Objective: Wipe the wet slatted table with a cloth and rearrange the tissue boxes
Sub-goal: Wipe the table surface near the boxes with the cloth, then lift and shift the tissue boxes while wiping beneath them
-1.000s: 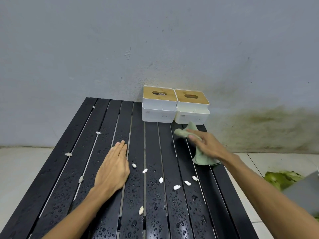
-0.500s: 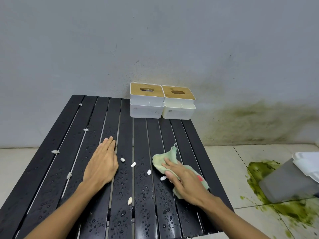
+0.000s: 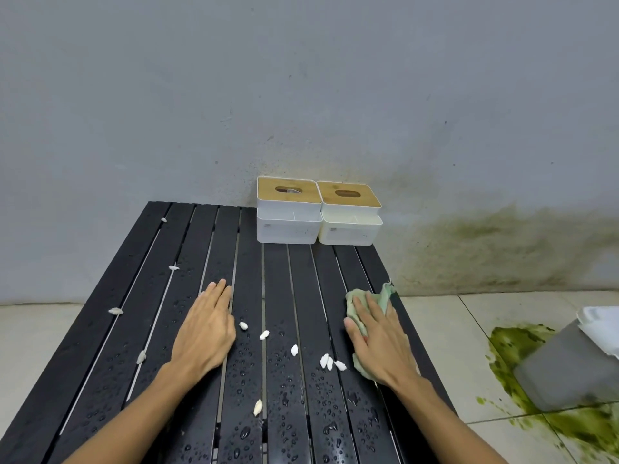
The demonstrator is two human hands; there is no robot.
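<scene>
The black slatted table [image 3: 278, 279] is beaded with water drops, mostly on its near half. My right hand [image 3: 380, 343] lies flat with straight fingers on a pale green cloth [image 3: 356, 301], pressing it onto the slats near the table's right edge. My left hand [image 3: 206, 329] rests flat, palm down, on the slats left of centre and holds nothing. Two white tissue boxes with wooden lids stand side by side at the far edge against the wall: the left box [image 3: 287, 212] and the right box [image 3: 348, 217].
Several small white scraps [image 3: 330, 361] lie scattered on the slats between and around my hands. A grey bin [image 3: 569, 366] stands on the tiled floor to the right, beside a green spill [image 3: 512, 343]. The grey wall is stained green at lower right.
My right hand and the cloth slid from mid-table to the right edge, after coming back from the far end near the boxes. The left hand stayed flat in place.
</scene>
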